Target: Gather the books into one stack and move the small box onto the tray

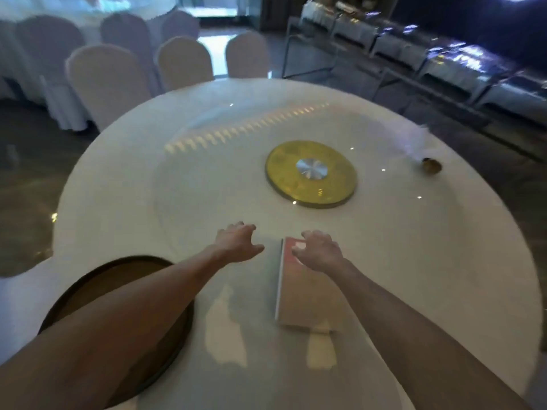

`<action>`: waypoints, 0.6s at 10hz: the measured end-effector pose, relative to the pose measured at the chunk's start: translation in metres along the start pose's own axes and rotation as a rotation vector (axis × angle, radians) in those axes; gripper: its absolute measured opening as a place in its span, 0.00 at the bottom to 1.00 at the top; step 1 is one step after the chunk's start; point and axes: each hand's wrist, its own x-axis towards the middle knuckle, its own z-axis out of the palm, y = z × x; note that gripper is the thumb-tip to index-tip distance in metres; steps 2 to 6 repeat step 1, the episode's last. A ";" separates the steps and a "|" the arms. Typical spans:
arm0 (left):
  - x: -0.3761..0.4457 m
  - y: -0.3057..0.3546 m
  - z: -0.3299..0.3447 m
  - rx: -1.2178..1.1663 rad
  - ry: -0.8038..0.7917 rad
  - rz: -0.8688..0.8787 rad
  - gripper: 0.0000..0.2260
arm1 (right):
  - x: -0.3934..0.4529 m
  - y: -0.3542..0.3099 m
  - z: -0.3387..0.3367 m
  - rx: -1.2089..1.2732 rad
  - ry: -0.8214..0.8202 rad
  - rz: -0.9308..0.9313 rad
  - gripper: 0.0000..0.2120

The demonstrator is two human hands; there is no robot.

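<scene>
Fingers (pixel 236 227) of the left hand (pixel 236 244) are spread and curled a little, holding nothing, hovering above bare white tabletop. Those of the right hand (pixel 318 251) are likewise apart and bent, empty, poised over the far end of a book (pixel 307 294); whether the fingertips touch its cover I cannot tell. That book lies flat on the round white table (pixel 414 261), its far corner reddish under the right fingers and the rest of its pale cover running back toward the person beneath the right forearm, with its left edge just to the right of the left hand's thumb. Back from the left fingers, under the left forearm and at the table's near left edge, sits a round dark brown tray (pixel 97 279) with a raised rim. Beyond both sets of fingers, well apart from them, a gold disc (pixel 310 174) with a silver centre lies on the table. Farther right and beyond the right fingers, near the table's far edge, stands a small dark brownish object (pixel 431 165), too blurred to identify. White-covered chairs (pixel 183 63) stand past the table's far side.
</scene>
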 end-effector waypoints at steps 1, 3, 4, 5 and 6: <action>0.008 0.046 -0.021 0.061 0.036 0.064 0.33 | -0.006 0.029 -0.038 0.035 0.055 0.052 0.33; 0.008 0.046 -0.021 0.061 0.036 0.064 0.33 | -0.006 0.029 -0.038 0.035 0.055 0.052 0.33; 0.008 0.046 -0.021 0.061 0.036 0.064 0.33 | -0.006 0.029 -0.038 0.035 0.055 0.052 0.33; 0.008 0.046 -0.021 0.061 0.036 0.064 0.33 | -0.006 0.029 -0.038 0.035 0.055 0.052 0.33; 0.008 0.046 -0.021 0.061 0.036 0.064 0.33 | -0.006 0.029 -0.038 0.035 0.055 0.052 0.33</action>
